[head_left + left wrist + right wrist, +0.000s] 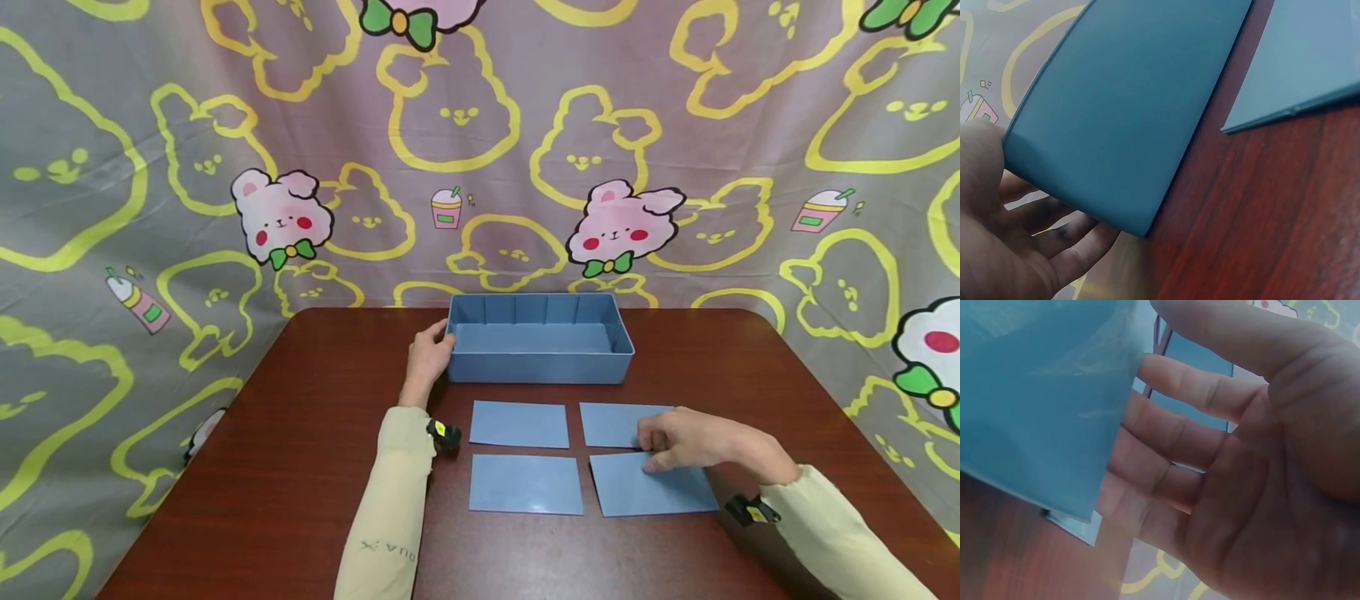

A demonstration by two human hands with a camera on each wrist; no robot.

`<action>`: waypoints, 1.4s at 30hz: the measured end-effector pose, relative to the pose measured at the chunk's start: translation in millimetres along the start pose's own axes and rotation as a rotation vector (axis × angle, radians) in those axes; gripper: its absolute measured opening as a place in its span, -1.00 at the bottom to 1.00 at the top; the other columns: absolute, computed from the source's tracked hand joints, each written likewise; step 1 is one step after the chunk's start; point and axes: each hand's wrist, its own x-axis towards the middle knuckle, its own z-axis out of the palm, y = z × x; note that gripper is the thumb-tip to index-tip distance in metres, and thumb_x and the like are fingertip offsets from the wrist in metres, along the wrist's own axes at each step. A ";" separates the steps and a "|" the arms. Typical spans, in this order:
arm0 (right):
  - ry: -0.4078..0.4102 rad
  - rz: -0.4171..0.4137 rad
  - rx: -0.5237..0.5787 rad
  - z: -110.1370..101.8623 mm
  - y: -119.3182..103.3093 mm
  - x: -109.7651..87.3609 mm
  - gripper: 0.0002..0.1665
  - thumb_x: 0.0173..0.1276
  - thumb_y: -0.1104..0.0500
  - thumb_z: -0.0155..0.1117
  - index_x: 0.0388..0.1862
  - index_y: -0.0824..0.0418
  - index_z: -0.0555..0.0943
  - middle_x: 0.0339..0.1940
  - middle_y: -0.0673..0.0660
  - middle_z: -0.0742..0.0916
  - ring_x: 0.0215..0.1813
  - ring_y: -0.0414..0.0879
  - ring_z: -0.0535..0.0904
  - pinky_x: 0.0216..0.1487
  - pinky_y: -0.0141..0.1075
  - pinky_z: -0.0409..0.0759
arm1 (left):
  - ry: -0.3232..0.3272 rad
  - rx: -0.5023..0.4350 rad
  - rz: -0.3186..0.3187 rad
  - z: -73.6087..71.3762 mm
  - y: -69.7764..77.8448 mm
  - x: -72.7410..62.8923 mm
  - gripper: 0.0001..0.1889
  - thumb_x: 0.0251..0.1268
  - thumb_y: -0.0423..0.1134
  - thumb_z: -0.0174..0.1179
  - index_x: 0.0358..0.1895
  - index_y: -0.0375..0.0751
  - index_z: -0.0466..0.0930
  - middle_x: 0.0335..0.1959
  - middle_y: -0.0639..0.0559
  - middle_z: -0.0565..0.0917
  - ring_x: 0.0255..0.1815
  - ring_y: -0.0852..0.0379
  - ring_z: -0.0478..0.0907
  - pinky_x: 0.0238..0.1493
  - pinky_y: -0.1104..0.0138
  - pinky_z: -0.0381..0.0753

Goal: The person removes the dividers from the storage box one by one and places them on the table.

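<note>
A long, open-topped blue plastic box [540, 367] stands at the table's far side. At its left end my left hand [430, 358] holds the wall, thumb at the rim and fingers along the outside, as the left wrist view shows. My right hand [693, 439] pinches the far edge of the front-right blue rectangular panel [652, 493], which looks slightly tilted up from the table. In the right wrist view the fingers [1172, 434] lie behind that panel's edge. Partly hidden behind this hand is the back-right panel [611, 423].
Two more blue panels lie on the left, a back-left panel [520, 424] and a front-left panel [525, 484]. All rest on a dark red-brown wooden table [300, 483]. A patterned cloth curtain [487, 250] hangs behind the table and at its sides.
</note>
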 end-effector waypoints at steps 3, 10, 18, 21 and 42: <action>0.004 -0.005 -0.007 -1.1 -1.6 -1.5 -0.76 0.18 0.00 0.46 -0.29 0.03 0.59 -0.45 -0.14 0.59 -0.38 -0.28 0.45 -0.39 -0.40 0.42 | -0.005 -0.002 -0.004 -0.4 0.7 -0.2 -0.49 0.40 -0.09 0.03 0.40 0.04 0.42 0.33 -0.09 0.52 0.27 -0.11 0.48 0.25 -0.03 0.46; -0.004 -0.014 0.010 -2.7 -1.9 -4.6 -0.73 0.18 -0.02 0.46 -0.25 0.03 0.59 -0.41 -0.14 0.62 -0.36 -0.29 0.48 -0.36 -0.39 0.45 | -0.017 0.029 0.011 -0.4 0.5 1.5 -0.48 0.44 -0.01 0.03 0.42 0.01 0.40 0.36 -0.11 0.50 0.37 -0.15 0.40 0.33 -0.05 0.39; 0.002 -0.017 0.019 -4.8 0.5 -7.4 -0.73 0.21 -0.04 0.43 -0.23 0.03 0.60 -0.41 -0.13 0.63 -0.36 -0.28 0.50 -0.37 -0.39 0.45 | -0.037 0.078 0.063 -0.3 1.0 -0.1 -0.44 0.47 0.09 -0.01 0.41 -0.09 0.40 0.35 -0.15 0.50 0.38 -0.18 0.40 0.34 -0.08 0.38; 0.011 -0.011 0.018 -4.6 1.4 -7.6 -0.76 0.23 -0.05 0.41 -0.23 0.01 0.60 -0.40 -0.13 0.64 -0.35 -0.26 0.50 -0.37 -0.39 0.46 | -0.044 0.082 0.069 -0.8 1.7 -1.4 -0.43 0.48 0.11 -0.03 0.41 -0.09 0.41 0.34 -0.15 0.52 0.37 -0.18 0.41 0.34 -0.08 0.38; 0.313 -0.043 -0.014 -31.3 9.6 4.4 -0.89 0.40 0.03 0.25 -0.33 -0.01 0.63 -0.56 -0.13 0.56 -0.50 -0.25 0.46 -0.46 -0.38 0.44 | -0.112 0.254 0.141 -35.9 5.3 7.9 -0.49 0.51 0.10 -0.13 0.33 -0.07 0.49 0.27 -0.10 0.58 0.28 -0.15 0.50 0.28 -0.04 0.44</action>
